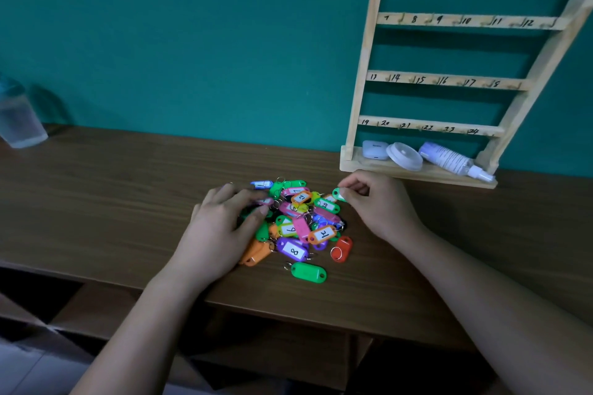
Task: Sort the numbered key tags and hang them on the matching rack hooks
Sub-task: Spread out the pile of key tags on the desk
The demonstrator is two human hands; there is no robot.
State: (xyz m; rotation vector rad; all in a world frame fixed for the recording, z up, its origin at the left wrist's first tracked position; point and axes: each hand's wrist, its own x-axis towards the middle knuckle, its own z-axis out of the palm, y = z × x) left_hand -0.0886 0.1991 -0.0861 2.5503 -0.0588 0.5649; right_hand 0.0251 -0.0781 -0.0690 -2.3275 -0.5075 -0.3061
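your right hand pinches a green plastic key tag; left hand fingers flat on the heap of coloured plastic tags. likely light, slick: grip its edges.

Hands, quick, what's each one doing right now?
Left hand: open, fingers resting on the tag pile.
Right hand: pinching a green tag.
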